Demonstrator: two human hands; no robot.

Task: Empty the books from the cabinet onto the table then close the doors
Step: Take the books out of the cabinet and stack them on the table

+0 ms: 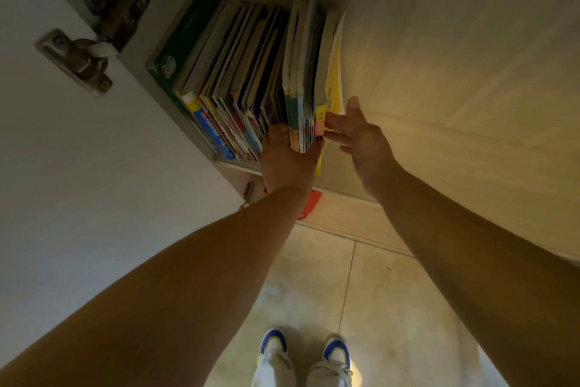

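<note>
While books [238,72] stand packed at the cabinet's [439,41] left end | left hand [287,160] grips a pulled-out bundle [306,85] from below | right hand [357,129], fingers [334,126] straight, touches its right side.

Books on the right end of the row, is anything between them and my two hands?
Nothing visible: the left hand already cups the right-hand bundle of books from below, and the right hand touches its side.
</note>
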